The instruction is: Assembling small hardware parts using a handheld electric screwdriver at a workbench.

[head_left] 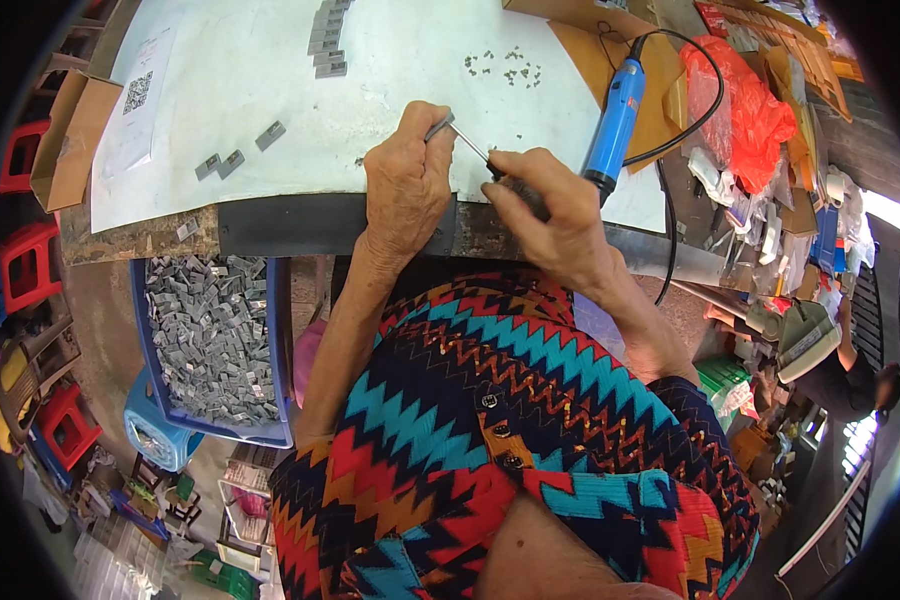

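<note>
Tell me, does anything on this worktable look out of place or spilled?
One small grey piece lies on the table's bare wooden edge, off the white sheet, so it looks strayed. On the sheet, tiny dark pieces lie loosely scattered, perhaps deliberately.

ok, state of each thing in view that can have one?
left hand: closed on small grey block
right hand: closed around screwdriver
screwdriver: tip at the block
blue power tool: untouched, cord attached
blue bin: open, filled with grey blocks
red plastic bag: crumpled
white sheet: spread out

Matt grey block (pixel 439 126), shiny metal screwdriver shaft (pixel 469 142), smooth paper-like sheet (pixel 410 55), glossy red plastic bag (pixel 755 135)
</note>
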Demonstrator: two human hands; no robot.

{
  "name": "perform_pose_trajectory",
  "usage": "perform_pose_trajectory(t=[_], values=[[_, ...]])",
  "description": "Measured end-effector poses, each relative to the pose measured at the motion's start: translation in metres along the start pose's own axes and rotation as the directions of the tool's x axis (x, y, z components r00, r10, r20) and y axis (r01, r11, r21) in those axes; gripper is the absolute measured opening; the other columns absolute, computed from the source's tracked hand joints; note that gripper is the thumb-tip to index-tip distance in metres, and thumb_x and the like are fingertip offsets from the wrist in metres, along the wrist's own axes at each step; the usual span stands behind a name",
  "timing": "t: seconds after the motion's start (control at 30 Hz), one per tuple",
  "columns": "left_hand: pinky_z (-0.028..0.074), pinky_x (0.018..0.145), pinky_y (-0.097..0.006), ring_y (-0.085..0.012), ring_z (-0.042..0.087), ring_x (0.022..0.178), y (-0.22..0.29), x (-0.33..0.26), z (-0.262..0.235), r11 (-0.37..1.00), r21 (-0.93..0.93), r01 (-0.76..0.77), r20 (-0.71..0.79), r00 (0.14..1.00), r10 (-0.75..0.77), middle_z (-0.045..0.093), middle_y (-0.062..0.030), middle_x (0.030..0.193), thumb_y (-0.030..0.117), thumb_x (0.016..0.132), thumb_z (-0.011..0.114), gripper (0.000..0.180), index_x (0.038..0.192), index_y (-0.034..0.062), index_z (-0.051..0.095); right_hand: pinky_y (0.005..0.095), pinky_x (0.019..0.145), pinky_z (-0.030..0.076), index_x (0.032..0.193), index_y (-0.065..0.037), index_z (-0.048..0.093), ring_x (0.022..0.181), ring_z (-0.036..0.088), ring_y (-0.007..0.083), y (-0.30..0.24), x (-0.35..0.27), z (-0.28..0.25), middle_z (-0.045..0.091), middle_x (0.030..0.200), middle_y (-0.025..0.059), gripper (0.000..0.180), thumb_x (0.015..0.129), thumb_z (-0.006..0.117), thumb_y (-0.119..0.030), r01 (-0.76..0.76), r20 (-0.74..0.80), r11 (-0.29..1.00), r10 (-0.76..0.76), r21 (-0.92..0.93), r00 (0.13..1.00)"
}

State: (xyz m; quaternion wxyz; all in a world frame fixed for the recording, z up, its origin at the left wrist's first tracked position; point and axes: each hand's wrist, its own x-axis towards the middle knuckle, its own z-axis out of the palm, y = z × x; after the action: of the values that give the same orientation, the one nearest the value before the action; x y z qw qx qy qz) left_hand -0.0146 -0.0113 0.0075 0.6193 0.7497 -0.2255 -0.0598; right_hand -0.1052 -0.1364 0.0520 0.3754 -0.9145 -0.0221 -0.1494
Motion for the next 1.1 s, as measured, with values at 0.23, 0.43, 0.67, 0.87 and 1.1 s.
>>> perform_pose_trajectory(t=[0.23, 0.43, 0.67, 0.87, 1.1], values=[[0.042, 0.049, -0.031, -0.0194, 0.053, 0.051, 0.001, 0.002, 0.000, 0.997, -0.065, -0.027, 0.016, 0.999, 0.029, 0.052, -0.0131, 0.058, 0.003, 0.083, 0.051, 0.009, 0.091, -0.0004, 0.054, 0.0171, 0.029, 0.028, 0.101, 0.005, 0.051, 0.054, 0.046, 0.0077, 0.012, 0.005, -0.011, 0.052, 0.076, 0.0115, 0.025, 0.086, 0.053, -0.015, -0.574, 0.678, -0.360, 0.390, 0.735, 0.623], [0.038, 0.046, -0.026, -0.0132, 0.049, 0.050, 0.004, 0.002, 0.000, 0.998, 0.030, -0.061, -0.037, 0.997, 0.062, 0.051, -0.0072, 0.059, 0.001, 0.083, 0.050, 0.009, 0.091, -0.0009, 0.054, 0.0142, 0.031, 0.029, 0.109, 0.005, 0.044, 0.057, 0.043, 0.0082, 0.005, 0.001, -0.002, 0.050, 0.084, 0.0144, 0.033, 0.085, 0.052, -0.015, -0.376, 0.758, -0.729, 0.294, 0.572, 0.583], [0.042, 0.048, -0.033, -0.0247, 0.058, 0.052, 0.003, 0.001, 0.000, 0.991, 0.104, -0.081, -0.056, 0.995, 0.087, 0.055, -0.0168, 0.061, 0.001, 0.081, 0.051, 0.010, 0.091, -0.0005, 0.053, 0.0240, 0.045, 0.042, 0.099, -0.002, 0.054, 0.062, 0.056, 0.0148, -0.008, -0.002, 0.003, 0.056, 0.084, 0.0082, 0.025, 0.075, 0.060, -0.001, -0.483, 0.068, 0.818, 0.488, 0.312, 0.870], [0.042, 0.047, -0.031, -0.0202, 0.056, 0.051, 0.000, 0.003, -0.001, 1.000, -0.017, -0.007, -0.019, 1.000, 0.007, 0.054, -0.0140, 0.059, 0.003, 0.083, 0.052, 0.010, 0.092, -0.0006, 0.053, 0.0287, 0.047, 0.045, 0.093, -0.002, 0.059, 0.057, 0.056, 0.0215, -0.010, 0.007, 0.003, 0.055, 0.071, 0.0123, 0.019, 0.075, 0.063, -0.003, 0.020, -0.094, 1.000, -0.020, 0.000, 0.995], [0.041, 0.045, -0.027, -0.0120, 0.053, 0.051, -0.004, 0.002, -0.002, 0.989, -0.150, 0.011, -0.019, 1.000, -0.014, 0.053, -0.0078, 0.058, 0.006, 0.085, 0.051, 0.010, 0.092, -0.0001, 0.053, 0.0187, 0.032, 0.031, 0.092, 0.004, 0.058, 0.054, 0.050, 0.0089, -0.027, 0.018, -0.011, 0.056, 0.068, 0.0090, 0.017, 0.084, 0.056, -0.011, -0.610, 0.300, 0.370, 0.623, 0.701, 0.722]])
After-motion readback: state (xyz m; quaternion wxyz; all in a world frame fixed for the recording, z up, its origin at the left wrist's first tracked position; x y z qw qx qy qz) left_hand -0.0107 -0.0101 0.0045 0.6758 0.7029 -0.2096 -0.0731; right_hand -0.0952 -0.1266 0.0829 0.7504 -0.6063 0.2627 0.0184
